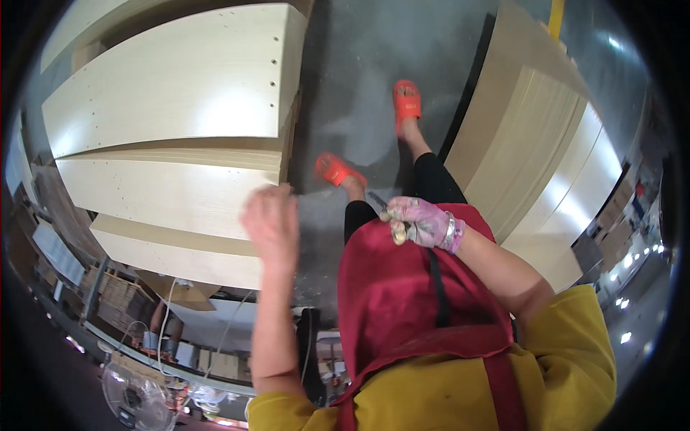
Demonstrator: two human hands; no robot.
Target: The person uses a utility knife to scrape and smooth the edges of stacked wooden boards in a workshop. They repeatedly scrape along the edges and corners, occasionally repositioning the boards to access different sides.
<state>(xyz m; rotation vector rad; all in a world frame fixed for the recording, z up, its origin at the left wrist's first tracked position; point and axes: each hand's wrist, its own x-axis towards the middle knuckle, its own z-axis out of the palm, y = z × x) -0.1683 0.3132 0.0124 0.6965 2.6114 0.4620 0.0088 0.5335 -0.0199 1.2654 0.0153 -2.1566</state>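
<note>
My bare left hand (272, 219) is at the near right end of a stack of pale wood-grain panels (172, 183). It is smeared by motion, so its fingers do not show clearly, and I cannot tell whether it touches the panel. My right hand (422, 223), in a stained pink-and-white glove, is closed in front of my red apron (402, 302). A slim dark tool (376, 201) sticks out of its fingers toward the upper left; its kind is too small to make out. The topmost panel (194, 72) has a row of dark holes along its right end.
On the right stands another stack of pale boards (532, 151), with brown cardboard (496, 79) beside it. Grey floor (359, 57) runs between the stacks, under my feet in orange slippers (407, 100). A fan (136, 395) and cables are at the lower left.
</note>
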